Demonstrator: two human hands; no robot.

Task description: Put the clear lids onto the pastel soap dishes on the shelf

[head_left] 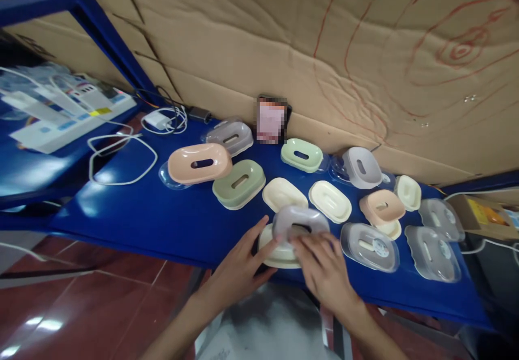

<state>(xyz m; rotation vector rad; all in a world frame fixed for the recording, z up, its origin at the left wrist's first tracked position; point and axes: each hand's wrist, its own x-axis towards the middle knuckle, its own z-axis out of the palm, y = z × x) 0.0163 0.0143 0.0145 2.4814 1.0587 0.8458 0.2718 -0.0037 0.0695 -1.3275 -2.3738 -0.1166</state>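
At the front edge of the table, my left hand (247, 257) grips the side of a cream soap dish base (265, 241). Its thumb reaches toward the lilac-grey slotted soap dish tray (302, 217) above it. My right hand (320, 257) has its fingers curled over the near right side of that lilac-grey tray, which sits tilted over the cream base. Its fingertips partly cover the slot. Just behind them lie two cream bases, one on the left (285, 194) and one on the right (330, 201). A clear-lidded grey dish (370, 246) lies right of my right hand.
Peach (198, 164), green (239, 183), pale green (302, 154) and grey (362, 168) slotted trays spread over the blue table (133, 214). More clear-covered dishes (433, 253) lie right. A phone (272, 119) leans on the cardboard wall (227, 41). A power strip (73, 122) and cables sit left.
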